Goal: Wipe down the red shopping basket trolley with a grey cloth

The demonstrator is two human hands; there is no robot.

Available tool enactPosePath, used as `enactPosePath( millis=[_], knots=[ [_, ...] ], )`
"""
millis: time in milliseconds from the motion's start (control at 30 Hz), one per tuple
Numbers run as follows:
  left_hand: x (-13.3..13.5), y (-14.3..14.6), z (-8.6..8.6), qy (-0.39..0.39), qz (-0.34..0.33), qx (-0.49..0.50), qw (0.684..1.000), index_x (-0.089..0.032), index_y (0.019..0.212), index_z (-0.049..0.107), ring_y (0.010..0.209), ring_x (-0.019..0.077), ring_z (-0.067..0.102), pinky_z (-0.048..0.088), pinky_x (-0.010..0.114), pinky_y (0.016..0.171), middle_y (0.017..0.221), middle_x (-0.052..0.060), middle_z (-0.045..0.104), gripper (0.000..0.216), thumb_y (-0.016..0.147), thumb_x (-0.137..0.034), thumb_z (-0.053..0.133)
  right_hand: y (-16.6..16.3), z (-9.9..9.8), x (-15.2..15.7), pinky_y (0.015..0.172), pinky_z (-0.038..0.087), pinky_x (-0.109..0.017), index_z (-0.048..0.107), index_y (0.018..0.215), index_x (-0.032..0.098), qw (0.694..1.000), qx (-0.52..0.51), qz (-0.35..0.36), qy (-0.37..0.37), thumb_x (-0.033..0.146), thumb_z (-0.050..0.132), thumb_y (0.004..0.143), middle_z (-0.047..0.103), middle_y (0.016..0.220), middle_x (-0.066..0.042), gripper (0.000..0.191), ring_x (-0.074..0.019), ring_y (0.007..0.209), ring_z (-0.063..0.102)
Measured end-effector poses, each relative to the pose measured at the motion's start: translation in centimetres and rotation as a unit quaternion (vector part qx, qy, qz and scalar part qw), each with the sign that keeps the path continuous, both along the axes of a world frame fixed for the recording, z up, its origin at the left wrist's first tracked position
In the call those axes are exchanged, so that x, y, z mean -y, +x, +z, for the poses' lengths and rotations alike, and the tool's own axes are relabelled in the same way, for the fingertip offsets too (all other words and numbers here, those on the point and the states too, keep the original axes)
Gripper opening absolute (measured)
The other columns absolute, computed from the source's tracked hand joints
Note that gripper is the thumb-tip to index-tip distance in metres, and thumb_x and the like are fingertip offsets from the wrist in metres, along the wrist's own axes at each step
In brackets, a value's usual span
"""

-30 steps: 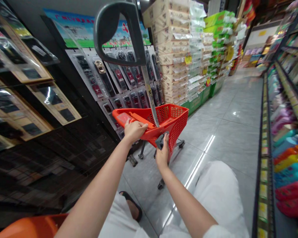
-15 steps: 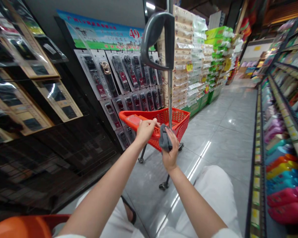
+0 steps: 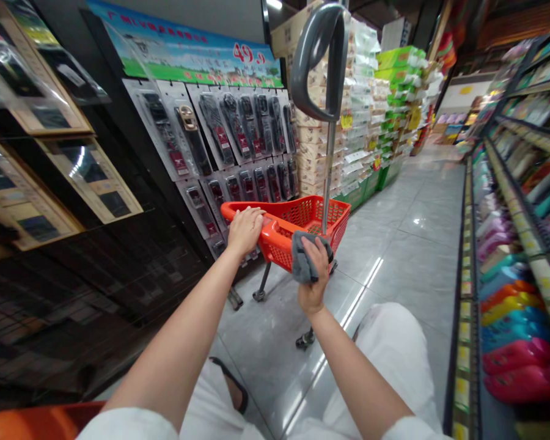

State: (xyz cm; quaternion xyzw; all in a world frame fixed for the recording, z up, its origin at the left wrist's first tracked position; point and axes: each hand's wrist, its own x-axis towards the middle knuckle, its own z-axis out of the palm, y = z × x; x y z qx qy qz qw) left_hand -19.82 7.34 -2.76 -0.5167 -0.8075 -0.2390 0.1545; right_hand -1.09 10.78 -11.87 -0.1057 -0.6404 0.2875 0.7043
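Observation:
A red plastic wheeled shopping basket [image 3: 277, 252] stands in front of me, its tall pole topped by a grey loop handle [image 3: 299, 73]. My left hand [image 3: 246, 231] is laid over the left part of its rim, fingers curled on the edge. In my right hand [image 3: 315, 278] a folded grey cloth [image 3: 303, 260] is gripped, pressed at the near right side of the basket. The cloth hides part of the basket there, and my palm is largely out of sight.
On the left, packaged belts [image 3: 222, 131] hang on a display under a blue banner [image 3: 187, 46]. Stacked boxes [image 3: 316, 150] stand behind the basket. Shelves with colourful packs [image 3: 522, 318] line the right side. An orange object [image 3: 36, 425] shows at the lower left.
My left hand has moved left from near the cloth onto the basket's rim. The cloth is spread wider in my right hand. The view has shifted slightly, with the pole handle now farther right.

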Motion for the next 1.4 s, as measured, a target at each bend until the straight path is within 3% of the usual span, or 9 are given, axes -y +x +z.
enactPosePath(
  millis=[167,367,600,800,967,1100,1167,1300,1400],
  knots=[
    [-0.1,0.5,-0.1,0.023,0.029,-0.011,0.999,-0.019,0.122,0.064,0.135,0.0229,0.046,0.024,0.044,0.119,0.135,0.005,0.061,0.046,0.098,-0.028,0.026,-0.1,-0.3,-1.2,0.112,0.035,-0.056,0.050,0.138,0.023,0.993,-0.040,-0.052,-0.098,0.029,0.045,0.093,0.055,0.139,-0.009,0.046,-0.0262,0.135,0.045],
    [0.3,2.1,-0.4,0.045,0.044,-0.036,0.997,-0.016,0.119,0.066,0.131,0.0242,0.050,0.030,0.043,0.115,0.130,0.006,0.065,0.045,0.098,-0.028,0.029,1.9,1.6,0.3,0.112,0.027,-0.050,0.060,0.129,0.028,0.977,0.141,-0.113,0.111,0.028,0.046,0.086,0.068,0.122,-0.004,0.045,-0.0266,0.127,0.051],
    [2.5,6.7,0.9,0.029,0.047,-0.061,0.997,-0.020,0.110,0.070,0.117,0.0288,0.055,0.037,0.046,0.103,0.121,0.009,0.068,0.045,0.098,-0.038,0.030,4.3,1.4,-2.3,0.103,0.037,-0.047,0.066,0.113,0.025,0.973,0.114,-0.158,0.124,0.036,0.051,0.079,0.070,0.106,-0.006,0.039,-0.0260,0.106,0.062],
    [4.1,5.0,3.2,-0.049,-0.081,-0.068,0.993,-0.023,0.107,0.072,0.098,0.0238,0.059,0.041,0.039,0.093,0.108,0.008,0.071,0.048,0.098,-0.043,0.029,7.0,1.0,-4.8,0.095,0.045,-0.047,0.067,0.104,0.023,0.982,0.064,-0.137,0.110,0.035,0.049,0.081,0.069,0.097,-0.007,0.032,-0.0253,0.096,0.064],
    [4.3,2.3,2.7,-0.126,0.038,-0.075,0.988,-0.020,0.093,0.076,0.097,0.0255,0.065,0.044,0.035,0.084,0.102,0.010,0.074,0.063,0.097,-0.049,0.020,7.2,1.8,-8.0,0.089,0.050,-0.044,0.068,0.091,0.020,0.997,-0.021,-0.081,-0.005,0.038,0.059,0.080,0.070,0.089,-0.005,0.023,-0.0240,0.090,0.065],
    [3.7,2.7,1.9,-0.135,0.057,-0.073,0.986,-0.022,0.088,0.077,0.093,0.0256,0.068,0.044,0.032,0.076,0.097,0.009,0.076,0.069,0.097,-0.053,0.016,5.8,2.6,-9.7,0.089,0.051,-0.044,0.067,0.094,0.017,0.979,-0.114,-0.018,-0.168,0.036,0.057,0.084,0.070,0.084,-0.004,0.024,-0.0223,0.084,0.067],
    [3.5,3.1,1.8,-0.131,0.068,-0.073,0.986,-0.023,0.092,0.077,0.094,0.0266,0.069,0.043,0.032,0.076,0.098,0.009,0.077,0.069,0.096,-0.054,0.016,5.1,2.7,-9.4,0.093,0.049,-0.047,0.067,0.098,0.016,0.975,-0.115,-0.053,-0.185,0.034,0.057,0.084,0.072,0.092,-0.007,0.025,-0.0243,0.091,0.067],
    [3.3,3.6,2.0,-0.130,0.090,-0.070,0.985,-0.023,0.095,0.077,0.094,0.0279,0.069,0.043,0.033,0.074,0.097,0.009,0.077,0.070,0.096,-0.055,0.015,4.5,2.4,-6.4,0.112,0.030,-0.055,0.069,0.109,0.024,0.981,0.072,-0.176,-0.043,0.025,0.059,0.081,0.071,0.113,-0.006,0.029,-0.0280,0.122,0.055],
    [3.4,3.8,2.0,-0.123,0.091,-0.072,0.986,-0.023,0.095,0.077,0.093,0.0277,0.069,0.043,0.033,0.073,0.097,0.009,0.077,0.070,0.096,-0.055,0.015,5.1,2.2,-4.7,0.119,0.013,-0.056,0.063,0.123,0.031,0.956,0.218,-0.183,0.074,0.020,0.059,0.081,0.069,0.123,-0.001,0.044,-0.0259,0.130,0.050]
  ],
)
